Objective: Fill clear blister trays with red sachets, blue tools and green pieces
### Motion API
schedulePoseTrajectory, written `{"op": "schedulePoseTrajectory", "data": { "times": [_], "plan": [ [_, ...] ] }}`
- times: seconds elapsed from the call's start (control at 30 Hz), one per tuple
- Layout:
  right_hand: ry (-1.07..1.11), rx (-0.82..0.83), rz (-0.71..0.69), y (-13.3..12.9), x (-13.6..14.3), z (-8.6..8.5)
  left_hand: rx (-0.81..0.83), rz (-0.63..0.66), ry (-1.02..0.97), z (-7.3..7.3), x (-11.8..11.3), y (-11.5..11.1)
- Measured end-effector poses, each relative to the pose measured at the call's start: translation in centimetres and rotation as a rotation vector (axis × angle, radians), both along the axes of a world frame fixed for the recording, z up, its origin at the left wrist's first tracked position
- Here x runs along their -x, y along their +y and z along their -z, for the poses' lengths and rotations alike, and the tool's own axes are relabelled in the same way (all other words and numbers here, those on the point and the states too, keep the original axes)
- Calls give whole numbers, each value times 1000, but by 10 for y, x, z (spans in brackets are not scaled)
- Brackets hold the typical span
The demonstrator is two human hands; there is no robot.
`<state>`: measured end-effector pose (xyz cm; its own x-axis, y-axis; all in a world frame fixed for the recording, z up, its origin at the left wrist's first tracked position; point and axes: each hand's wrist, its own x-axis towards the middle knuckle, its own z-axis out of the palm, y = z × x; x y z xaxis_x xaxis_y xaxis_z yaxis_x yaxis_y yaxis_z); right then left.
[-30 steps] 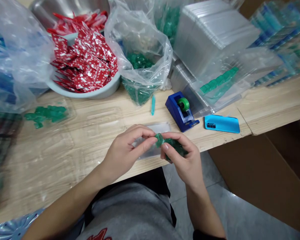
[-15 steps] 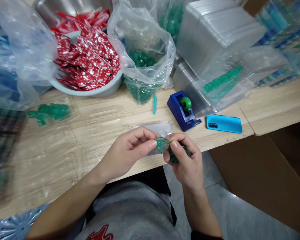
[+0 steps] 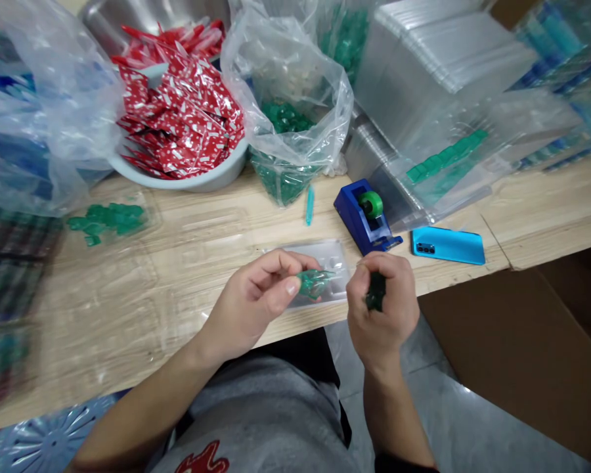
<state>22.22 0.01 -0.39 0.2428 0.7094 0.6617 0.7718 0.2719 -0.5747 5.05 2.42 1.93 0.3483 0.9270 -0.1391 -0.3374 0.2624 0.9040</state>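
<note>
My left hand [image 3: 253,295] pinches a small translucent green plastic packet [image 3: 313,283] between thumb and fingers. The packet's clear, thin end points toward my right hand [image 3: 389,315], which is closed a short distance to the right. Dark green pieces [image 3: 375,292] show inside the curled fingers of that hand; their exact kind is hard to make out. Beneath the packet, near the table edge, lies a clear plastic tray [image 3: 335,253]. A blue tape dispenser [image 3: 357,213] with a green roll stands just beyond my right hand.
Behind are a bowl [image 3: 211,179] of red packets and a clear bag [image 3: 332,141] of green pieces. Stacked clear trays [image 3: 443,59] stand at back right, near a blue phone [image 3: 448,245]. Green pieces [image 3: 111,220] lie at left. A turquoise stick [image 3: 310,205] lies mid-table.
My hands have moved apart. The right hand has let go of the packet's end and shifted right, fingers curled; the left still holds the packet. The view has shifted slightly.
</note>
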Motion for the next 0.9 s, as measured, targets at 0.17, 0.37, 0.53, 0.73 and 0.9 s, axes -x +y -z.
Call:
{"op": "schedulePoseTrajectory", "data": {
  "times": [0.17,0.37,0.53,0.73,0.9],
  "plan": [
    [435,124,51,2,-11,-2,-42,-72,-8,-4,9,3],
    [490,271,-502,-9,8,-23,-120,-2,81,-1,9,2],
    [462,328,-596,-6,6,-33,-267,-6,228,-8,6,-1],
    [214,246,-524,-9,4,-34,-406,2,420,-13,5,-1],
    [167,236,-560,-10,3,-35,-479,-20,499,-12,6,0]
  ]
}}
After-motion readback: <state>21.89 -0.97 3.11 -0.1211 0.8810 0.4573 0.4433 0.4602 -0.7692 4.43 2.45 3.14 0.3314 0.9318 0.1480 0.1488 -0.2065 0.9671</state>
